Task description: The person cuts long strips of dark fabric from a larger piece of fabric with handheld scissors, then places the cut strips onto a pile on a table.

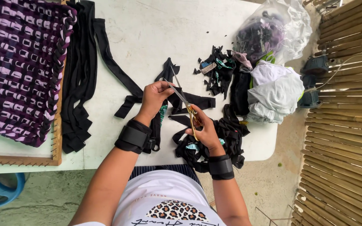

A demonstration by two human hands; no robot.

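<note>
Left hand (153,98) fingers pinch a black fabric strip (191,100) taut while right hand (206,129) fingers grip open scissors (183,102).

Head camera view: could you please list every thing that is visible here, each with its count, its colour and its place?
table: one, white, centre
woven mat: one, purple, black and white, on wooden frame, far left
wooden frame: one, brown, under the mat
fabric strips: several, black, right of the frame
fabric piece: one, black, held at the blades
scissors: one, gold handles, table centre
fabric scraps: many, mostly black, right of centre
plastic bag: one, clear, top right
cloth bundle: one, white, table's right edge
bamboo screen: one, tan, far right
left hand: holds fabric piece, black wrist strap
right hand: holds scissors, black wrist strap
</note>
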